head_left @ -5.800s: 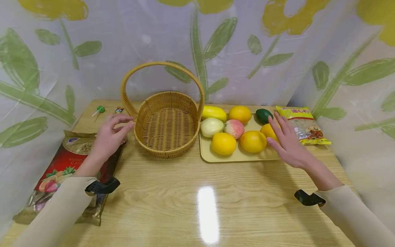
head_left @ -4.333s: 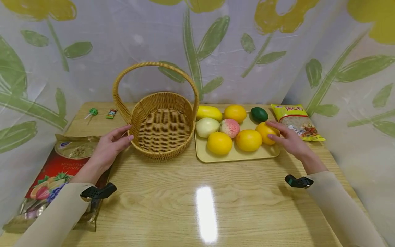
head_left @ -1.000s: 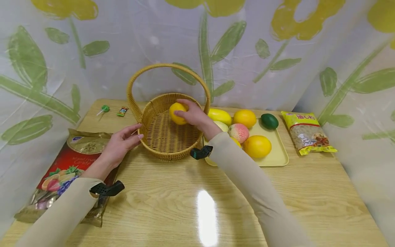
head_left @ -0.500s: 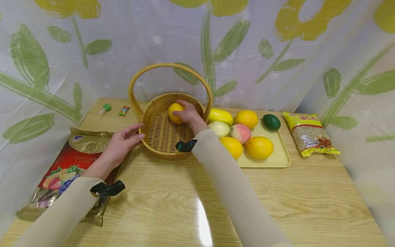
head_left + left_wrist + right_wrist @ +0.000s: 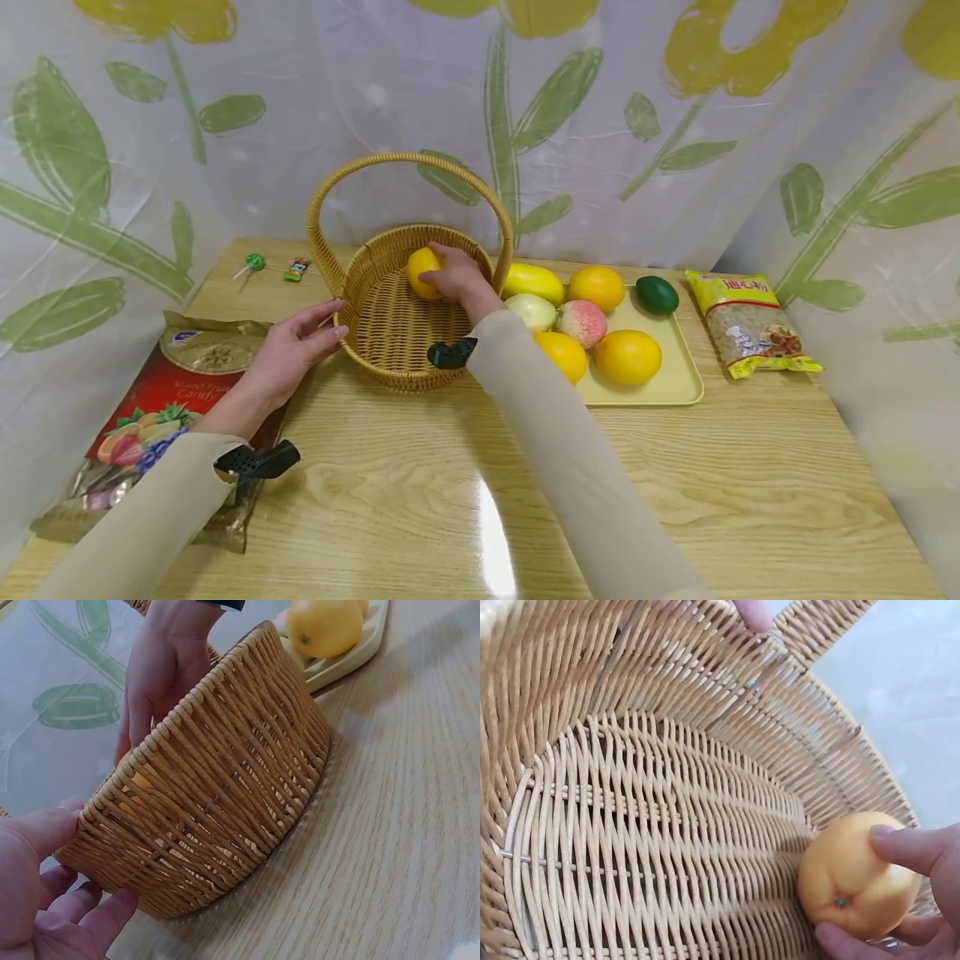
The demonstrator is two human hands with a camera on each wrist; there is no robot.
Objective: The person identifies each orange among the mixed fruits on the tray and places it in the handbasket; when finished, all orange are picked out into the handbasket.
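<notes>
A round wicker basket (image 5: pixel 412 379) with a tall arched handle stands on the table. My left hand (image 5: pixel 296 354) holds its left rim; in the left wrist view the thumb lies at the rim and the fingertips (image 5: pixel 112 911) press the outer wall. Inside the basket, my right hand (image 5: pixel 463 279) grips a yellow-orange orange (image 5: pixel 422 273) at the back. The right wrist view shows this orange (image 5: pixel 859 877) low against the woven wall, with thumb and fingers on it. To the right, a pale yellow tray (image 5: pixel 682 383) bears several fruits, including a pink peach (image 5: pixel 582 323).
Left of the basket lies a large red and gold candy bag (image 5: pixel 176 375). Behind it are a green lollipop (image 5: pixel 254 262) and a small wrapped candy (image 5: pixel 297 269). A yellow food packet (image 5: pixel 752 325) lies right of the tray. A flowered curtain (image 5: pixel 360 92) hangs behind the table.
My right hand has taken the orange from the tray's right side and carried it left into the basket. My left hand has come onto the basket rim. Little differs over the last half second.
</notes>
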